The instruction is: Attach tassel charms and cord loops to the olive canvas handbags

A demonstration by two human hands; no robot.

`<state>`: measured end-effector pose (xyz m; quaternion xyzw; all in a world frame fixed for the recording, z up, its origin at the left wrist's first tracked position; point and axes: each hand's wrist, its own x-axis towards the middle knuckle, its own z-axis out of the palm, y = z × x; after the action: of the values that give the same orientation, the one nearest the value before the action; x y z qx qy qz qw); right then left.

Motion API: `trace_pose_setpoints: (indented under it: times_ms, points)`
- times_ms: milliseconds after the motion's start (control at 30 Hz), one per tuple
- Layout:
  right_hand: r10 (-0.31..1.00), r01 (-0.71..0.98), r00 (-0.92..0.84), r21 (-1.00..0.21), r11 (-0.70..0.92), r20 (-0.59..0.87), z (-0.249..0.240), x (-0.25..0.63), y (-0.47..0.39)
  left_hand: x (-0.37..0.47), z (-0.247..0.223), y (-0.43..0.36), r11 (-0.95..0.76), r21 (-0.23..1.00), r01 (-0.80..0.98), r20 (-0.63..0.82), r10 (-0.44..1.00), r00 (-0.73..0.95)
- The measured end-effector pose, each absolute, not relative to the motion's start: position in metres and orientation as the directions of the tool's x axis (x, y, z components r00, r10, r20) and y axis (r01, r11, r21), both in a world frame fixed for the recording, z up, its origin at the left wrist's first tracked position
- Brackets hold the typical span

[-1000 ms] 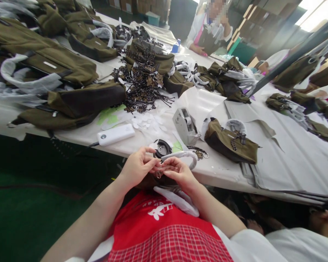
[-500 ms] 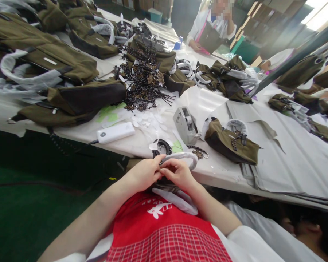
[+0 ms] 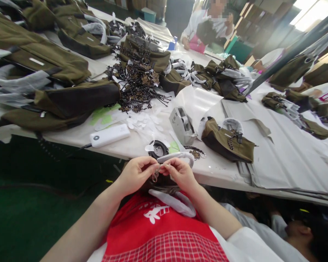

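Observation:
My left hand (image 3: 140, 171) and my right hand (image 3: 180, 174) meet at the table edge, thumb and fingertips of each pinched together. A small metal clip (image 3: 155, 177) hangs just under the left fingertips. What the right fingertips pinch is too small to make out. Beneath my hands is a dark bag, mostly hidden, its wrapped handles (image 3: 177, 156) showing white above and below. Just beyond my hands lie a coiled black strap (image 3: 159, 148) and a dark beaded charm with a ring (image 3: 196, 153).
A tape dispenser (image 3: 182, 125) and a white power bank (image 3: 109, 136) stand near the front edge. An olive bag (image 3: 226, 140) sits to the right. Left are stacked bags (image 3: 71, 98) and a pile of beaded charms (image 3: 139, 83). A co-worker (image 3: 207, 29) is across the table.
My hands have drawn slightly apart and turned, and the metal clip now shows below the left fingertips. The view has shifted a little. The co-worker across has lifted a dark piece.

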<state>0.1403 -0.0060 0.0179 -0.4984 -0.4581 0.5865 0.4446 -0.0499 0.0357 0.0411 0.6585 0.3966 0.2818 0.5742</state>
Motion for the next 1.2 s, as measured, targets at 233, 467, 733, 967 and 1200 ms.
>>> trace_pose_setpoints:
  times_ms: [233,467,733,967,1200]
  points:
    - [0.984,0.215,-0.166,-0.976,-0.021,-0.058,0.025,0.150,-0.014,-0.050,0.044,0.031,-0.243,0.921,0.306,0.026,0.819,0.573]
    - [0.967,0.314,-0.250,-0.940,0.133,0.054,0.034,0.153,-0.010,-0.049,0.046,0.032,-0.302,0.897,0.323,0.040,0.784,0.620]
    - [0.912,0.425,-0.378,-0.845,0.325,0.160,0.040,0.157,-0.004,-0.048,0.046,0.029,-0.331,0.881,0.337,0.054,0.779,0.624]
    - [0.873,0.502,-0.457,-0.759,0.414,0.174,0.035,0.157,-0.002,-0.044,0.043,0.025,-0.432,0.838,0.335,0.154,0.775,0.613]
    - [0.883,0.540,-0.436,-0.734,0.412,0.175,0.047,0.154,0.006,-0.052,0.043,0.022,-0.542,0.729,0.418,0.263,0.786,0.560]
